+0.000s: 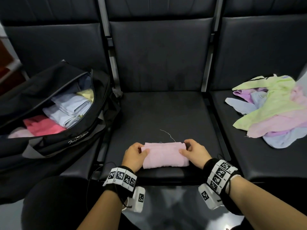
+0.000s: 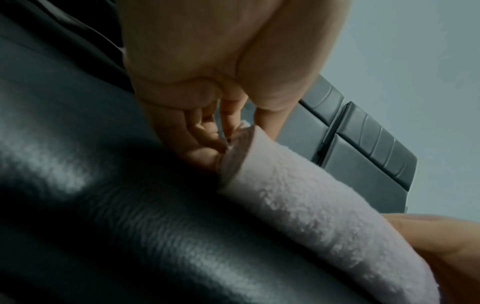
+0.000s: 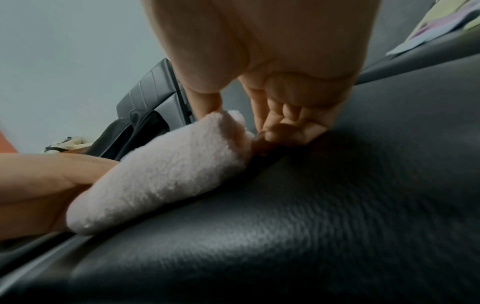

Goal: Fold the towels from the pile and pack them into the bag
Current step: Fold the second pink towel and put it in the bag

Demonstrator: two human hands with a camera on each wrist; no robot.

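The black duffel bag point(image 1: 49, 103) lies unzipped on the left seat, packed with folded blue, yellow, red and pink towels; the left hand point(image 1: 135, 155) and right hand point(image 1: 193, 152) pinch opposite ends of the folded pink towel point(image 1: 165, 155) on the middle seat point(image 1: 166, 113); the unfolded towel pile point(image 1: 272, 110) sits on the right seat.

3 black seats point(image 1: 159, 113) in a row; 1 black bag point(image 1: 54, 143) holding at least 5 folded towels point(image 1: 71, 107); 1 folded pink towel point(image 1: 165, 155) between 2 hands; 1 loose pile point(image 1: 272, 112), number unclear; 2 marker wristbands point(image 1: 122, 176).
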